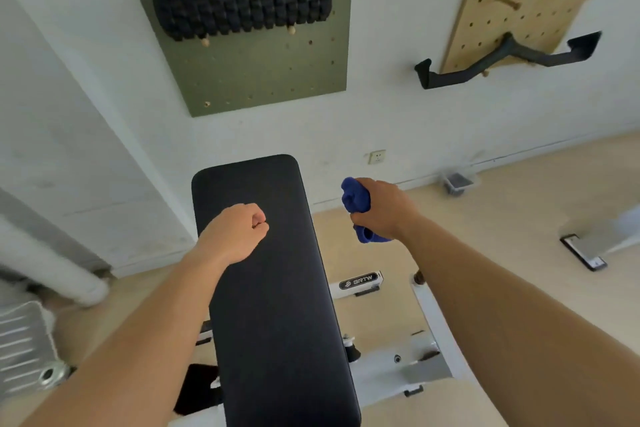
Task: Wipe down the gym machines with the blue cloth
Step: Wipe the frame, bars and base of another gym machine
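Observation:
A long black padded bench (277, 305) on a white metal frame (426, 354) runs away from me toward the wall. My right hand (384, 208) grips a bunched-up blue cloth (353, 199) in the air to the right of the bench pad, not touching it. My left hand (237, 232) is curled into a fist with nothing in it, hovering over the left half of the pad near its far end.
A green pegboard (249, 73) on the white wall carries a black foam roller (242, 5). A wooden pegboard (519, 0) to the right holds a black handle bar (505, 57). A radiator (24, 340) stands at the left. Pale floor and another machine's base (588, 250) lie to the right.

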Demonstrator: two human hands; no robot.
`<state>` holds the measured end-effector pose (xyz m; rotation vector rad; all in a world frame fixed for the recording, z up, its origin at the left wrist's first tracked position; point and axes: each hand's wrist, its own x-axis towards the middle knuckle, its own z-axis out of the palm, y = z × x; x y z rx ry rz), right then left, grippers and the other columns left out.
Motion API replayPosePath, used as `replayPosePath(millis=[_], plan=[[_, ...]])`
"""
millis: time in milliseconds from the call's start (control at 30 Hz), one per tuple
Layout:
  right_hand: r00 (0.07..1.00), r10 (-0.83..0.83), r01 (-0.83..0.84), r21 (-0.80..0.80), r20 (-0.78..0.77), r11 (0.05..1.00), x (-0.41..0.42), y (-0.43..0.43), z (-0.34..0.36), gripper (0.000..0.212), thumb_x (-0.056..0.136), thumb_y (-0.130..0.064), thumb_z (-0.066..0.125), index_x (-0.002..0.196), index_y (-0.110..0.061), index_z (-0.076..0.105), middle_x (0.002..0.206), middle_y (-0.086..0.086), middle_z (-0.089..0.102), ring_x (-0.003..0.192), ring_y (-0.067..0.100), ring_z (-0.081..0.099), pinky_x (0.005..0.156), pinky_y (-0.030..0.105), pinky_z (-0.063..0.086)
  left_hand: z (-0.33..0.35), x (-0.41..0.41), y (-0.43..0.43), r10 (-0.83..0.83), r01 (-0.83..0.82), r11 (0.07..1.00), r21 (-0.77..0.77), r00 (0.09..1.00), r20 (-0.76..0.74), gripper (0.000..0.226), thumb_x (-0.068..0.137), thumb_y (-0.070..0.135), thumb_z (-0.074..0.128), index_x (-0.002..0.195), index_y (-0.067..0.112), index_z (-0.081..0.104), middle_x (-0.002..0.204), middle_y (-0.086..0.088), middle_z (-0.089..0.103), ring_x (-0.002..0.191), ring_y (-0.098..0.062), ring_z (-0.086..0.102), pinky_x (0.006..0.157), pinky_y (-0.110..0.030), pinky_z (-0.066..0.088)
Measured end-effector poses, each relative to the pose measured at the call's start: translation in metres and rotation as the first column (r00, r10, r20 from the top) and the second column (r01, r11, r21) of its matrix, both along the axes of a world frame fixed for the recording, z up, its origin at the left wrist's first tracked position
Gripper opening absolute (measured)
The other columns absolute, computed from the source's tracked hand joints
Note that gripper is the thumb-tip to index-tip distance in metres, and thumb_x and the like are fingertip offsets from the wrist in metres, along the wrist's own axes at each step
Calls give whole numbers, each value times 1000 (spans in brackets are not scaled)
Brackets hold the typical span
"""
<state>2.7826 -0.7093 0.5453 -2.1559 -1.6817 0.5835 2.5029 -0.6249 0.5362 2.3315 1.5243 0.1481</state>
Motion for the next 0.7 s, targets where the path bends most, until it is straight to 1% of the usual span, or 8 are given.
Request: replayPosePath(millis=[67, 167, 300, 400, 500, 567, 633, 700], plan=[[996, -33, 30, -41, -78, 999, 8, -20, 41, 21, 69, -20, 56, 83, -36, 52, 67, -10, 66, 66, 10, 65, 52, 27, 48, 35, 18, -21, 31, -31, 1000, -5, 998, 49, 18, 98, 34, 52, 111, 28, 62, 109, 9, 62, 93, -11, 60, 80, -29, 50], [997, 2, -7, -72, -71, 997, 25, -45, 78, 20, 68, -22, 55, 86, -32, 53, 72, -8, 64, 70, 15, 65, 60, 33, 52, 57, 50, -59, 11, -10, 998, -60, 1000, 24, 17, 98, 35, 53, 112, 29, 61, 113, 9, 61, 91, -8, 59, 77, -24, 47], [998, 57, -58, -56, -28, 997, 78, -76, 91, 23, 74, -19, 60, 96, -27, 55, 80, -3, 63, 69, 13, 59, 58, 30, 46, 54, 103, -114, -22, 5, 986, -164, 994, -105, 29, 97, 41, 53, 122, 28, 59, 121, 10, 59, 101, -11, 61, 89, -32, 52], [993, 121, -121, -45, -10, 992, 127, -107, 88, 24, 74, -16, 59, 97, -23, 57, 82, 2, 64, 65, 15, 56, 55, 29, 42, 51, 155, -165, 2, -43, 973, -229, 985, -174, 29, 97, 39, 50, 122, 26, 58, 121, 8, 57, 101, -13, 60, 90, -36, 52], [980, 197, -195, -70, 13, 978, 175, -134, 83, 23, 74, -20, 60, 95, -28, 56, 82, -5, 62, 71, 14, 60, 57, 30, 46, 53, 209, -209, 102, -132, 956, -264, 987, -121, 28, 97, 36, 48, 120, 24, 58, 118, 7, 58, 100, -14, 60, 90, -37, 52], [967, 253, -249, -102, 30, 963, 199, -152, 82, 24, 72, -18, 59, 92, -30, 55, 76, -11, 59, 65, 11, 56, 55, 29, 44, 61, 238, -233, 141, -167, 945, -282, 984, -109, 27, 97, 36, 48, 118, 24, 58, 116, 7, 58, 100, -14, 58, 87, -35, 51], [952, 306, -300, -137, 18, 944, 219, -167, 80, 21, 66, -13, 52, 83, -24, 51, 62, -11, 52, 56, 15, 50, 50, 28, 39, 70, 257, -252, 187, -206, 937, -284, 978, -94, 28, 97, 38, 49, 118, 24, 58, 116, 7, 58, 101, -14, 57, 86, -34, 50], [944, 329, -322, -175, 12, 930, 234, -179, 80, 20, 65, -12, 49, 80, -24, 51, 63, -10, 54, 58, 18, 52, 52, 29, 40, 77, 268, -265, 239, -249, 927, -281, 969, -69, 27, 97, 39, 49, 118, 25, 58, 116, 8, 58, 101, -14, 57, 89, -37, 51]])
